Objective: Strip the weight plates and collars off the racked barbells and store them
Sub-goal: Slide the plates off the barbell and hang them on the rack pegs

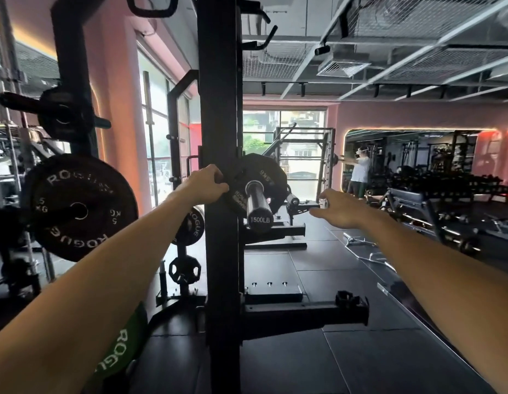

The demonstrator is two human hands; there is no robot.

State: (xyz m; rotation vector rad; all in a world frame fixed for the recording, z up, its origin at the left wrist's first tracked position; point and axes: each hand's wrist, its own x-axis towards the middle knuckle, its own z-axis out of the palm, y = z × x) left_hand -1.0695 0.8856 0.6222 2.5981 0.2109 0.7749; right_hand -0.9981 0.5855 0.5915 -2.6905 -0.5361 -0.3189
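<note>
The left hand [207,184] grips the near rim of the small black plate [259,177] on the barbell sleeve [257,203]; the right hand [336,210], fingers loosely spread, holds nothing; bring it to the far rim, then slide off evenly.

Both forearms are bare — no sleeves, watch or gloves — ending in the left hand [205,183] and right hand [336,209].

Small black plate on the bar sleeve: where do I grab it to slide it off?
Probably grip the black plate by its outer rim, one hand on each side. It stands upright on the sleeve, which points toward you. The left hand already holds the left edge; bring the right hand to the right rim.
</note>
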